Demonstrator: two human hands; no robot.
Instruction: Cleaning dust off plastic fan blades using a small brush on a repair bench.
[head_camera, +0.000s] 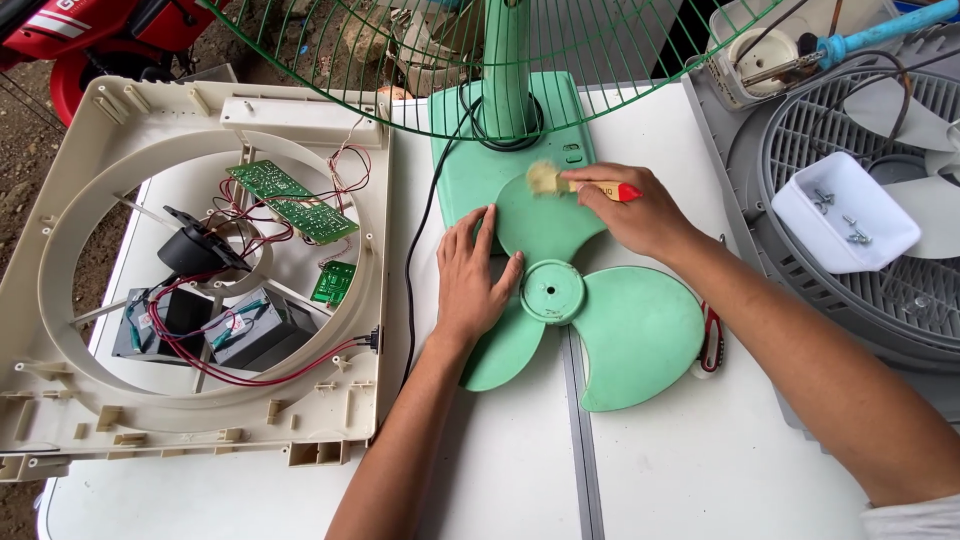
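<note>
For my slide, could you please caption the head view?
Left hand steadies a green fan blade while the right hand brushes it with a small paintbrush.

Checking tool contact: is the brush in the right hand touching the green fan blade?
Yes, the brush bristles rest on the green fan blade.

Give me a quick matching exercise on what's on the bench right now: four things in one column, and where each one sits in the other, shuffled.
Things:
1. small paintbrush with a red handle
2. mint-green plastic three-blade fan propeller
3. green circuit board
4. white rectangular plastic tray of screws

Places:
A. on the grey fan grille at the right
B. inside the cream fan housing at the left
C. flat on the white table, under the left hand
D. in the right hand, bristles on a blade

Pairs: 1-D, 2-C, 3-B, 4-A
</note>
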